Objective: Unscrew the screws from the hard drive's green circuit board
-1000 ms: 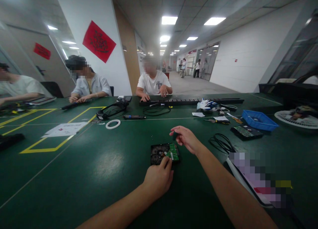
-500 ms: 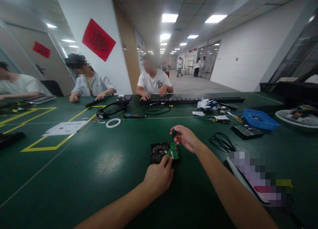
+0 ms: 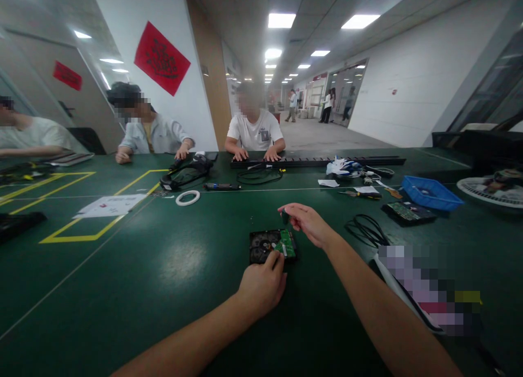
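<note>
A hard drive [image 3: 261,243] lies on the green table, its black casing and green circuit board facing up. My left hand [image 3: 262,287] is closed on its near edge, thumb and fingers over the board's near corner. Just above the far right corner of the drive is my right hand [image 3: 309,224], with curled fingers and the fingertips pointing left. Something small and dark shows between its thumb and fingers; its kind cannot be made out. The hand hides part of it.
To the right are a black cable [image 3: 365,230], another hard drive [image 3: 408,212], a blue tray [image 3: 433,193] and pliers [image 3: 359,194]. A white ring [image 3: 187,198], a dark pen-like tool [image 3: 222,187] and paper [image 3: 108,205] lie left. Several people sit across the table.
My right hand has tilted slightly, still near the drive's far right corner. The left hand stays on the drive. The view has shifted slightly. Across the table, a person's hand has moved right.
</note>
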`<state>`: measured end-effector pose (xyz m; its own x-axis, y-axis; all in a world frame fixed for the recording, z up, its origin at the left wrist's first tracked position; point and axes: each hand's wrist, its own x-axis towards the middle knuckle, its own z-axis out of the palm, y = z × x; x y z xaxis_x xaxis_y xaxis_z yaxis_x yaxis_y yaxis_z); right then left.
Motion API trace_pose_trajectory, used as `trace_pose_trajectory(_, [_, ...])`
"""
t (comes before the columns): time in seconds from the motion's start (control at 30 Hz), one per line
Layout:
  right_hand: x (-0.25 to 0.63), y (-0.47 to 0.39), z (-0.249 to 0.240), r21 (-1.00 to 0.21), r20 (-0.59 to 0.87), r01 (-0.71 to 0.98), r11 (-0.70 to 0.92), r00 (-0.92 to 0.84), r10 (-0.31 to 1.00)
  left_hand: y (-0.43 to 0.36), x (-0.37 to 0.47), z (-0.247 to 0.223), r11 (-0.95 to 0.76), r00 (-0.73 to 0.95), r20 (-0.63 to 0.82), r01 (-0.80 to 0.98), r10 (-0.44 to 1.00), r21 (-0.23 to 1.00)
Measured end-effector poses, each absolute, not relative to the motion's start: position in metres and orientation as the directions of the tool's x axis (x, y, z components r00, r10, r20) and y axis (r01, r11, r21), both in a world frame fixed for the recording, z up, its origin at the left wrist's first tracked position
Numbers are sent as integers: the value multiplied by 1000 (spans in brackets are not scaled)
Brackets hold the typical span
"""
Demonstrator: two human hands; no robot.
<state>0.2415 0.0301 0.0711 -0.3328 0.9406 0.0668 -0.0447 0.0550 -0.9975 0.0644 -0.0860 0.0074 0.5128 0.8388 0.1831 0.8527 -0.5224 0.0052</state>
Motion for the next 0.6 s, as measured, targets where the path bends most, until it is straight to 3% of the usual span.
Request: trace_pose_trajectory(0.6, [244, 36, 69, -985, 137, -122, 119, -153, 979, -84, 63, 5, -532, 518, 203, 846, 831, 22])
